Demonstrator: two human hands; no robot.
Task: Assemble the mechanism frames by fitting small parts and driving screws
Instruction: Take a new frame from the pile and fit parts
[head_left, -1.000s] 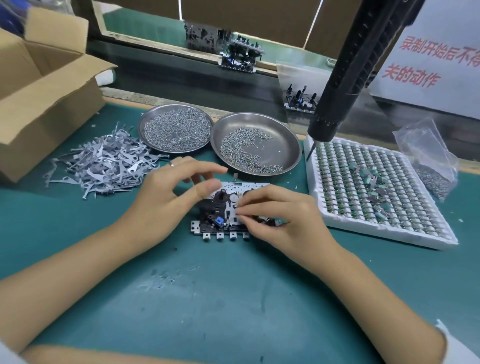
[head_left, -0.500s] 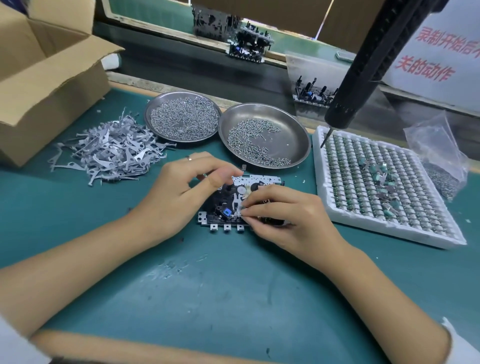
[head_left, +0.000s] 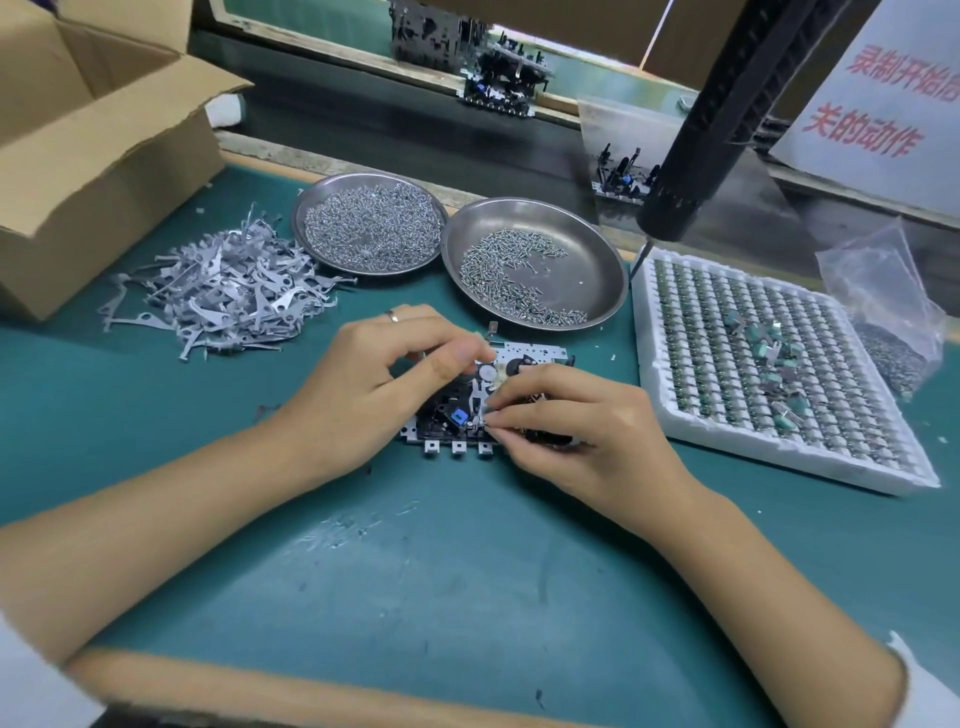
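- Head view is showing your right hand (head_left: 582, 421) curling over the near right part of the mechanism frame (head_left: 467, 410), its thumb and forefinger pinching something tiny at the frame's near edge; what the part is, you cannot tell from here.
- You are doing best, I judge, by keeping that pinch low and seating the part straight down, since a sideways nudge could shift the frame on the green mat (head_left: 441, 571).
- Your left hand (head_left: 374, 379) is steadying the frame from its left side, thumb and forefinger pressing together over the frame's far left corner, a ring showing on one finger.
- The frame is lying flat on the mat between your two hands, touching the fingertips of both, its blue piece (head_left: 459, 415) showing uncovered in the gap.
- Beyond the frame, two steel dishes of screws (head_left: 524, 283) are waiting, with the pile of grey levers (head_left: 218, 291) to their left.
- Right of the frame, the white tray (head_left: 779, 374) is sitting under the hanging screwdriver (head_left: 727, 119), which neither hand is touching.
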